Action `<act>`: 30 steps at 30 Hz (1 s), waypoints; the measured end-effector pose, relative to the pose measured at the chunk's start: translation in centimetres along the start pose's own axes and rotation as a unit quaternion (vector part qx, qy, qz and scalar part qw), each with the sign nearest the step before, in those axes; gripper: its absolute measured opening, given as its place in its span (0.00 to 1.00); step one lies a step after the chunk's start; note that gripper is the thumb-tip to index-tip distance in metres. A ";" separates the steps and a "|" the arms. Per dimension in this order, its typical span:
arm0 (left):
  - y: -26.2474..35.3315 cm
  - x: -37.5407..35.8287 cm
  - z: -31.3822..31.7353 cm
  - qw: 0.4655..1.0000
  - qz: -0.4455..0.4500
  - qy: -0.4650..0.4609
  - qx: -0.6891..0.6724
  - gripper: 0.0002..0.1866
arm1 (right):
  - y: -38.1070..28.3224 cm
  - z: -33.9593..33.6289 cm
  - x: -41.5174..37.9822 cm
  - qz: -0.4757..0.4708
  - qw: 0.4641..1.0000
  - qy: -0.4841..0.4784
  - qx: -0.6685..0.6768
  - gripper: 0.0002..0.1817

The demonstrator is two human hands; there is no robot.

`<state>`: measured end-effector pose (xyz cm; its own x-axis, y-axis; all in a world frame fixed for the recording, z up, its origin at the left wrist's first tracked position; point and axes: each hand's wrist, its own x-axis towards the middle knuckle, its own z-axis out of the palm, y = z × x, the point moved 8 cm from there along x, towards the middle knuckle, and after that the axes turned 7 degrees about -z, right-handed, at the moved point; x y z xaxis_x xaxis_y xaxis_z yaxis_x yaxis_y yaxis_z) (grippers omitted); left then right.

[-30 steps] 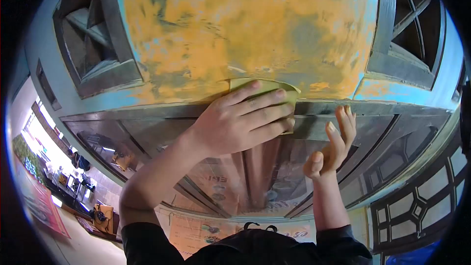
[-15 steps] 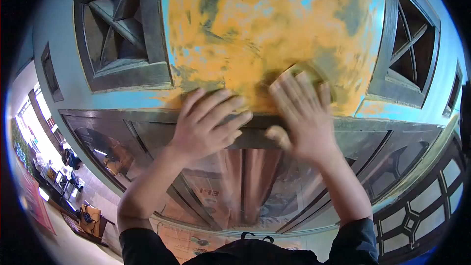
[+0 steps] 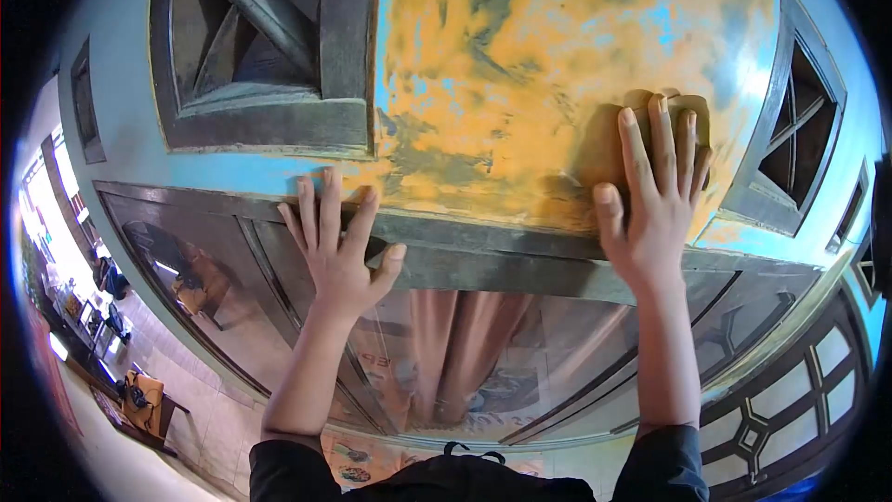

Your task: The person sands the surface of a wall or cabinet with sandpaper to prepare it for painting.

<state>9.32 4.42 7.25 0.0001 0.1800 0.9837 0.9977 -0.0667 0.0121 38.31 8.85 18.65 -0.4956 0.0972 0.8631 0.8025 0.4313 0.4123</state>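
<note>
My left hand (image 3: 339, 260) is spread out, its fingertips at the dark wooden beam (image 3: 520, 240) and the lower edge of the wall above it. Further right, my right hand (image 3: 655, 195) lies with fingers stretched upward against a wall panel (image 3: 539, 65) patched in orange, grey and light blue. A brownish shape with a curved outline shows behind the right fingers; I cannot tell whether it is a thin pad or only shadow. The right thumb points up, apart from the fingers.
A crossed wooden vent frame (image 3: 348, 56) sits left of the panel, another vent frame (image 3: 790, 139) right of it. Below the beam are reflective glass panes (image 3: 390, 344) with a curtain behind. A chair (image 3: 149, 400) stands at the lower left; a latticed dark door (image 3: 790, 400) is at the lower right.
My right hand has moved right and up across the panel, and my left hand has shifted left along the beam. The hands are further apart, and the view has turned slightly.
</note>
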 end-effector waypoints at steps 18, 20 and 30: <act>0.4 -2.5 0.6 0.983 -0.120 0.031 -0.136 0.26 | -5.8 3.1 -4.8 -0.006 0.996 -0.060 0.059 0.36; 0.3 -2.5 0.6 0.984 -0.112 0.035 -0.136 0.26 | -0.9 1.3 -4.4 0.091 0.993 0.055 0.053 0.35; 0.1 -2.8 0.6 0.983 -0.102 0.027 -0.149 0.25 | -4.0 0.8 1.2 -0.025 1.000 -0.015 0.000 0.34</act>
<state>9.50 4.50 4.38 -0.2094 0.1672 0.9634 0.9123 -0.3211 0.2540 34.25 8.01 17.81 -0.5450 0.1015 0.8323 0.7763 0.4361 0.4551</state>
